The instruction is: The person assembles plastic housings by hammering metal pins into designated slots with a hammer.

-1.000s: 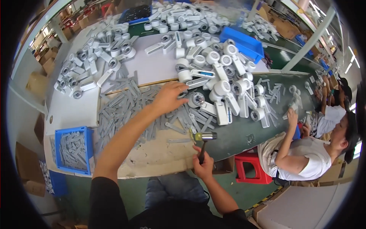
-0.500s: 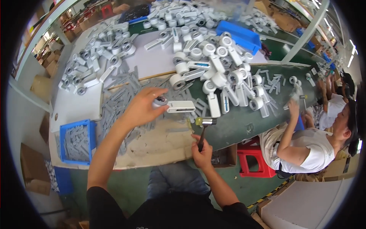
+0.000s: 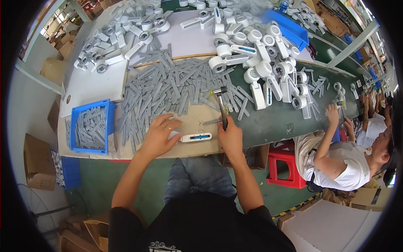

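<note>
On the brown cardboard (image 3: 184,148) near the table's front edge lies a white handheld fan (image 3: 195,137), its handle pointing right. A slot along that handle shows a blue strip. My left hand (image 3: 159,136) is closed round the fan's head end, hiding most of it. A small hammer (image 3: 222,106) with a metal and yellowish head is gripped by its dark handle in my right hand (image 3: 232,137). Its head is up, apart from the fan. Grey flat strips (image 3: 159,90) lie heaped just beyond my hands.
A blue crate (image 3: 111,126) of grey strips stands at the left. White fans (image 3: 260,69) are piled at the back right, with more fans (image 3: 107,52) at the back left. A blue tray (image 3: 289,31) lies behind. At the right, a co-worker (image 3: 336,164) sits beside a red stool (image 3: 284,168).
My left hand has brought the fan down and nearer to me, onto the cardboard. Its slot, dark before, now shows blue. My right hand still holds the hammer, now closer to the fan.
</note>
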`<state>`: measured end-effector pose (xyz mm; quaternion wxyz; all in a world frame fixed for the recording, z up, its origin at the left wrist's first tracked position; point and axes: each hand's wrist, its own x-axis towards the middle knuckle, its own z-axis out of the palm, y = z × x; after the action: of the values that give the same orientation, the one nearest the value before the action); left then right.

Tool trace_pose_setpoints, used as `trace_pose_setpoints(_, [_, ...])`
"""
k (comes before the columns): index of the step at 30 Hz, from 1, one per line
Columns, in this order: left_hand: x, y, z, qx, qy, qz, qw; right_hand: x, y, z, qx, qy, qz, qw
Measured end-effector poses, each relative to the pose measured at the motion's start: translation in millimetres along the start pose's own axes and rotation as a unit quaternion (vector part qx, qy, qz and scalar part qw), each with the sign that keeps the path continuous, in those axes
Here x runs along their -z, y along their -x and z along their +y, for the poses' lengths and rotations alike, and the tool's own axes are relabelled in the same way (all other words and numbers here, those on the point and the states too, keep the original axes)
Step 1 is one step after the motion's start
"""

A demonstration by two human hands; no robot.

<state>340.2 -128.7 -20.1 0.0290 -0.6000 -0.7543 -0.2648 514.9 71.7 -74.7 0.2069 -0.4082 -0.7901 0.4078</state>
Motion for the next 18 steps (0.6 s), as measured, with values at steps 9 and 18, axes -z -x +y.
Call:
trace_pose_setpoints(9, [-27, -13, 9, -0.039, -0.005, -0.116, 0.992, 60, 24, 5, -0.144, -0.349, -0.076, 0.923])
trace_pose_setpoints(18, [-31, -14, 7, -0.052, -0.014, -0.058, 0.997, 77, 44, 0, -0.107, -0.277, -0.099, 0.95])
